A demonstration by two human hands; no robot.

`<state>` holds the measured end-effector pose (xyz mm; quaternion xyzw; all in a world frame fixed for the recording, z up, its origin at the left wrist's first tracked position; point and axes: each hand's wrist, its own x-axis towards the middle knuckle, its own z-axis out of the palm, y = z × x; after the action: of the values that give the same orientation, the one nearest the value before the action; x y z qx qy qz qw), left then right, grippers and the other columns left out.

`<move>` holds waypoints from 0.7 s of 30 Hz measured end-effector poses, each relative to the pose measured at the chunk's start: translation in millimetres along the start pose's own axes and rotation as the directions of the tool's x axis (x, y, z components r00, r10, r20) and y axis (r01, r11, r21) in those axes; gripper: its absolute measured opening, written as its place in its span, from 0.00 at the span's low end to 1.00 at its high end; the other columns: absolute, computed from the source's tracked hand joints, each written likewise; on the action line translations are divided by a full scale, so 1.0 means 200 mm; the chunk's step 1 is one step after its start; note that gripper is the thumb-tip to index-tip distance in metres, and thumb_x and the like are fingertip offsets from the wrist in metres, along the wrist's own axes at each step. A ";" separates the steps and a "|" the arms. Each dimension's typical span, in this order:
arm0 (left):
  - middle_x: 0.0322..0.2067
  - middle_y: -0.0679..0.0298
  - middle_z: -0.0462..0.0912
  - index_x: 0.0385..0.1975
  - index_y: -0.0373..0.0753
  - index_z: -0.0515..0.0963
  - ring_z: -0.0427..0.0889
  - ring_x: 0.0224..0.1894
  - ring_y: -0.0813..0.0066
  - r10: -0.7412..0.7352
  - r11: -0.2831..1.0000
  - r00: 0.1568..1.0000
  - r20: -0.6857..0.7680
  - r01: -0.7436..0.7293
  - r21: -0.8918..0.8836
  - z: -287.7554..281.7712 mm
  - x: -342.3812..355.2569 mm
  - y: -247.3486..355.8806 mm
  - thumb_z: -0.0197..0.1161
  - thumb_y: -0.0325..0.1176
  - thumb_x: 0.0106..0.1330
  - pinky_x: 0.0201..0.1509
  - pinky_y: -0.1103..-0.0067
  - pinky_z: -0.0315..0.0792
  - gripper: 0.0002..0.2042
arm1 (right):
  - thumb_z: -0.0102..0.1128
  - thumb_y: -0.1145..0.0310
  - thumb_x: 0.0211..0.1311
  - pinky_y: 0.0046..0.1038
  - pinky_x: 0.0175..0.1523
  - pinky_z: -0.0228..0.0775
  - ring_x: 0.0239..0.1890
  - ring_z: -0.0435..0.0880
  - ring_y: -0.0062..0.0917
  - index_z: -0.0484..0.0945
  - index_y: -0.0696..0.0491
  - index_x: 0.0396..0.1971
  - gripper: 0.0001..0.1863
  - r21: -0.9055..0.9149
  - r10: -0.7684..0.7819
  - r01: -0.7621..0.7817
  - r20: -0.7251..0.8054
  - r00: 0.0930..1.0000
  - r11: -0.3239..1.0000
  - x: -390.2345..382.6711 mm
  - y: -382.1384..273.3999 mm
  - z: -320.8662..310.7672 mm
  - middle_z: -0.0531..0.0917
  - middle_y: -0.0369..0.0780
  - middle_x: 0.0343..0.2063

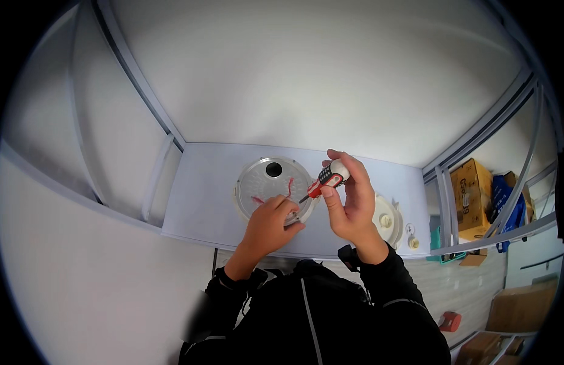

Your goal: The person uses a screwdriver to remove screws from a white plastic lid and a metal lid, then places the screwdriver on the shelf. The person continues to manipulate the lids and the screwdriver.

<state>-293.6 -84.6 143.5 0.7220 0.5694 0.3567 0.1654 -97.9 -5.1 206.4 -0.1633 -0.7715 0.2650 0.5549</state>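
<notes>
A round, silvery metal disc (250, 182) lies on the bench, with a dark circular opening (274, 170) and short red wires (290, 186). My right hand (354, 207) grips a red, black and white screwdriver (330, 179), slanted so its shaft points down-left at the disc's right part. My left hand (270, 225) rests on the disc's lower part beside the screwdriver's tip, fingers curled together around something too hidden to make out. Partly behind my right hand, a cream round part (386, 220) with a raised centre sits to the right.
Small cream and clear pieces (413, 242) sit at the right end of the white bench (197, 188). A wall and metal frames surround it. Cardboard boxes (470, 201), a blue bag (506, 196) and a teal crate (439, 243) stand at right. A red object (450, 322) is on the floor.
</notes>
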 end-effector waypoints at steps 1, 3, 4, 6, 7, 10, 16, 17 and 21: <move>0.39 0.61 0.82 0.41 0.41 0.82 0.84 0.42 0.58 0.030 1.000 0.998 -0.050 -0.030 0.006 -0.01 -0.02 0.00 0.80 0.36 0.52 0.44 0.66 0.77 0.18 | 0.63 0.77 0.73 0.42 0.67 0.74 0.61 0.81 0.39 0.63 0.59 0.74 0.32 0.023 0.008 -0.007 -0.009 1.000 1.000 -0.01 0.00 0.00 0.75 0.56 0.64; 0.41 0.61 0.83 0.42 0.42 0.82 0.84 0.43 0.57 0.101 0.994 0.984 -0.147 -0.093 0.056 -0.02 -0.05 -0.02 0.81 0.36 0.50 0.46 0.65 0.76 0.20 | 0.64 0.77 0.73 0.42 0.66 0.74 0.60 0.81 0.39 0.63 0.59 0.74 0.33 0.068 0.023 -0.021 -0.026 0.999 0.997 -0.02 0.00 0.01 0.74 0.57 0.65; 0.42 0.62 0.83 0.43 0.43 0.83 0.83 0.44 0.56 0.144 0.987 0.971 -0.190 -0.126 0.102 -0.04 -0.07 -0.05 0.82 0.35 0.49 0.49 0.64 0.76 0.21 | 0.64 0.77 0.73 0.42 0.66 0.74 0.60 0.81 0.39 0.62 0.59 0.74 0.33 0.075 0.020 -0.018 -0.027 0.999 0.997 -0.02 0.00 0.01 0.74 0.57 0.65; 0.42 0.63 0.84 0.43 0.44 0.83 0.83 0.46 0.55 0.173 0.979 0.957 -0.235 -0.139 0.152 -0.08 -0.11 -0.08 0.82 0.35 0.48 0.53 0.62 0.74 0.22 | 0.64 0.77 0.73 0.42 0.66 0.74 0.60 0.82 0.39 0.62 0.58 0.75 0.34 0.089 0.012 -0.010 -0.029 1.000 0.996 -0.03 0.00 0.01 0.74 0.57 0.65; 0.43 0.63 0.84 0.43 0.44 0.83 0.82 0.47 0.55 0.156 0.981 0.958 -0.241 -0.121 0.155 -0.10 -0.13 -0.10 0.82 0.35 0.47 0.55 0.61 0.73 0.21 | 0.64 0.77 0.72 0.40 0.65 0.76 0.60 0.82 0.39 0.63 0.59 0.74 0.33 0.109 0.003 0.002 -0.042 0.999 0.994 -0.03 0.00 0.02 0.75 0.56 0.64; 0.42 0.64 0.84 0.40 0.45 0.84 0.81 0.48 0.56 0.155 0.978 0.958 -0.241 -0.115 0.175 -0.15 -0.19 -0.16 0.82 0.34 0.47 0.57 0.62 0.72 0.19 | 0.66 0.75 0.71 0.36 0.61 0.78 0.59 0.83 0.38 0.67 0.59 0.72 0.32 0.146 -0.018 0.027 -0.060 0.998 0.989 -0.04 -0.01 0.05 0.76 0.56 0.64; 0.41 0.67 0.84 0.34 0.45 0.85 0.80 0.48 0.59 0.185 0.975 0.950 -0.253 -0.146 0.165 -0.12 -0.25 -0.27 0.81 0.34 0.50 0.57 0.62 0.71 0.13 | 0.68 0.75 0.69 0.34 0.58 0.79 0.60 0.83 0.39 0.68 0.58 0.71 0.32 0.134 -0.026 0.030 -0.026 0.999 0.991 -0.06 -0.03 0.11 0.78 0.54 0.64; 0.40 0.68 0.84 0.33 0.45 0.85 0.80 0.48 0.61 0.167 0.981 0.947 -0.274 -0.132 0.141 -0.11 -0.25 -0.27 0.81 0.34 0.51 0.57 0.62 0.71 0.12 | 0.68 0.75 0.69 0.34 0.58 0.79 0.60 0.83 0.39 0.69 0.58 0.71 0.32 0.148 -0.030 0.035 -0.036 0.999 0.988 -0.06 -0.03 0.12 0.78 0.54 0.63; 0.37 0.73 0.82 0.30 0.49 0.85 0.78 0.44 0.66 0.159 0.979 0.931 -0.329 -0.104 0.178 -0.02 -0.25 -0.22 0.82 0.38 0.50 0.55 0.65 0.67 0.11 | 0.70 0.75 0.66 0.36 0.60 0.79 0.60 0.83 0.41 0.71 0.58 0.70 0.32 0.144 0.018 -0.016 -0.007 1.000 0.989 -0.07 -0.06 0.14 0.80 0.53 0.61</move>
<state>-332.3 -119.5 101.1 0.6966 0.5658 0.4408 -0.0177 -119.5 -29.3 195.0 -0.1305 -0.7467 0.3240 0.5661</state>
